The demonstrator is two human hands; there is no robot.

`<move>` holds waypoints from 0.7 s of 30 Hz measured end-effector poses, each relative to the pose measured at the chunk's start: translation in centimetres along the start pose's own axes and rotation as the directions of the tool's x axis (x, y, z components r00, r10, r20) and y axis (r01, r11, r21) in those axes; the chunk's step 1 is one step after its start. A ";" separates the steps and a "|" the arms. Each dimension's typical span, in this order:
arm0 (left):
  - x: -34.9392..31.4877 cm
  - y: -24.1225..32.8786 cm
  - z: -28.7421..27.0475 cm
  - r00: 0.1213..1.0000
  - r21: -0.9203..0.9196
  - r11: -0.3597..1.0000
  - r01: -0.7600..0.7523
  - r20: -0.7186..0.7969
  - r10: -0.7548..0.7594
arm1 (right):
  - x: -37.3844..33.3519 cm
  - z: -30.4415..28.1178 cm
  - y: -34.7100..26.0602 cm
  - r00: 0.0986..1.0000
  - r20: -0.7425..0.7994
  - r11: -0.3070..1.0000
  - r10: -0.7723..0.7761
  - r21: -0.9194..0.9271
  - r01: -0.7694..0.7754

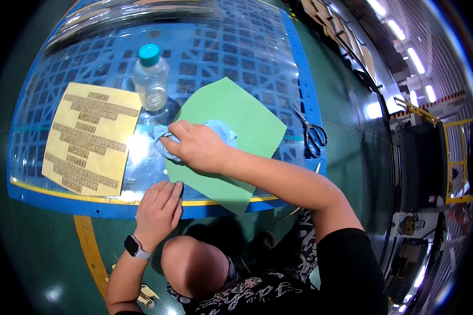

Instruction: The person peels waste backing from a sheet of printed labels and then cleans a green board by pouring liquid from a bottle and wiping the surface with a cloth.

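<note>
A green sheet [252, 113] with angled corners lies on the clear plastic covering of a blue pallet-like table, one corner reaching past the near edge. My right hand [197, 147] presses a crumpled light blue cloth [223, 131] against the sheet's left part, fingers curled over it. Close to the near edge, my left hand [158, 207] rests with its fingers stretched out, the fingertips at the sheet's lower left edge. I cannot tell whether they hold the sheet down.
Left of the cloth lies a yellow sheet [97, 123] with rows of raised lettering. Behind the cloth stands a clear bottle [151, 86] with a teal cap. Black-handled scissors [314, 137] lie near the right edge of the blue table [68, 203]. Pale scraps [148, 296] litter the green floor.
</note>
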State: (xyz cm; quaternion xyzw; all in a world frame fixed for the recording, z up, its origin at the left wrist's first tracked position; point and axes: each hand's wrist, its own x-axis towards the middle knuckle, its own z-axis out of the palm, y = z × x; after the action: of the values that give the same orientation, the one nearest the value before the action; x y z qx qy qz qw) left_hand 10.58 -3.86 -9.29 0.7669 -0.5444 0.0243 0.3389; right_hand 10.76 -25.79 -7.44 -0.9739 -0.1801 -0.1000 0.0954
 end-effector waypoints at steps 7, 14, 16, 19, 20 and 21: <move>0.2 0.0 -0.9 1.000 0.012 1.000 0.010 -0.007 -0.010 | -7.2 -4.5 10.8 0.945 0.080 0.927 0.318 -0.233 -0.293; 0.0 0.2 -0.4 1.000 -0.025 1.000 0.003 -0.014 -0.003 | -10.1 -7.5 12.9 0.878 -0.106 0.830 0.467 -0.290 -0.476; 0.0 0.0 -0.3 1.000 -0.018 1.000 0.011 -0.018 -0.012 | -5.8 -4.2 9.0 0.952 -0.066 0.928 0.299 -0.211 -0.307; 0.0 0.2 -0.4 0.999 0.004 1.000 0.016 -0.040 -0.016 | -6.0 -3.4 8.3 0.954 0.001 0.937 0.299 -0.190 -0.293; -0.1 0.4 -0.4 0.999 0.001 1.000 0.022 -0.033 -0.022 | -7.2 -3.3 9.1 0.950 -0.005 0.933 0.311 -0.190 -0.306; -0.1 0.4 -0.3 0.999 -0.006 1.000 0.026 -0.023 -0.026 | -9.0 -4.0 10.5 0.924 -0.025 0.895 0.382 -0.240 -0.376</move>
State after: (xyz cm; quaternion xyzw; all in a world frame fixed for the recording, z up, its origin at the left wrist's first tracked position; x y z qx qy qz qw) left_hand 10.32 -3.73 -8.92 0.7725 -0.5306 0.0270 0.3477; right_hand 5.74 -39.32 -7.28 -0.9956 0.0254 -0.0895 -0.0077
